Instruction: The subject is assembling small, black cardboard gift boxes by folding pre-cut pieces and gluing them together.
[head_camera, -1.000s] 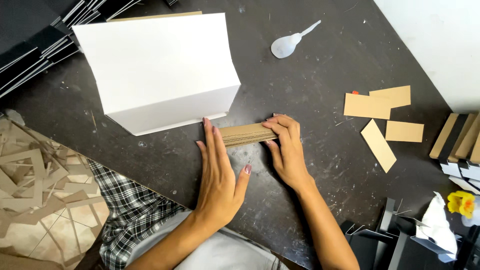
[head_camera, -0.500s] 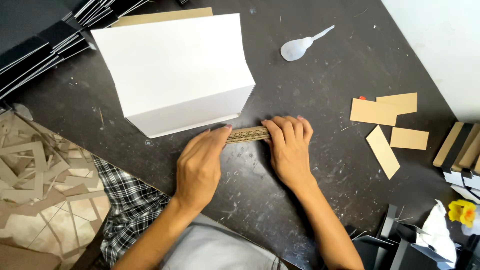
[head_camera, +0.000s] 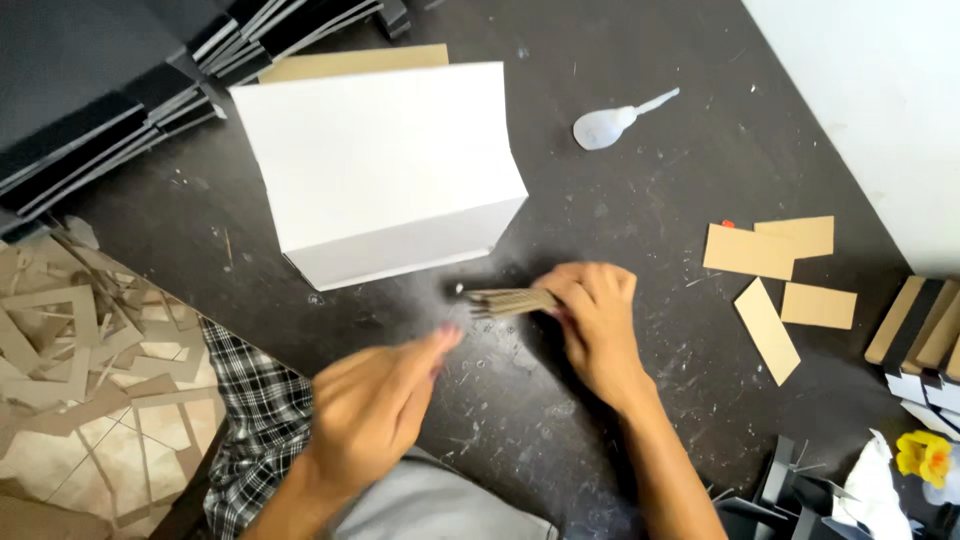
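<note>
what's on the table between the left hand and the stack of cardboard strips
Nothing: in the head view only bare dark table separates the left hand from the strip stack, which the right hand holds by one end.

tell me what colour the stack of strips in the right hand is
Brown cardboard; the stack of strips shows best in the head view, pinched at one end by the right hand.

Head camera, single view, looking steeply down.
Close above dark table (head_camera: 700, 400); left hand (head_camera: 375, 405) and right hand (head_camera: 600, 325) low in frame, floor at left edge.
</note>
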